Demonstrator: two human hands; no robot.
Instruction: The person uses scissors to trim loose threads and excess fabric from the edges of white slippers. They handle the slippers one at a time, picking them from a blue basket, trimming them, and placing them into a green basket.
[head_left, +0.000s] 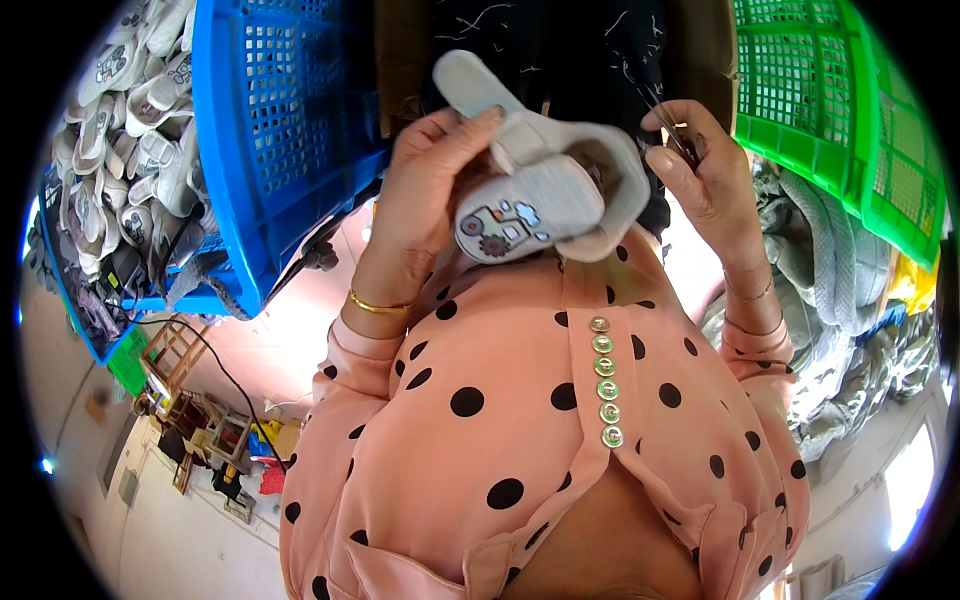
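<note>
My left hand (428,175) is closed on a light grey fabric shoe upper (560,200) with a long strap flap sticking up to the far left. An embroidered vehicle, with dark wheels and small blue patches, decorates its toe. The shoe's opening faces right. To the right of it, my right hand (712,185) grips slim dark metal thread snips (675,135), their points directed away and up-left. The snips are apart from the shoe. Part of the snips is hidden by the fingers.
At the left stands a blue perforated plastic crate (212,120), beside a heap of similar grey shoe uppers (150,150). A green crate (800,135) is at the right, above bundled grey material (830,260). A black cable (215,355) hangs at the left.
</note>
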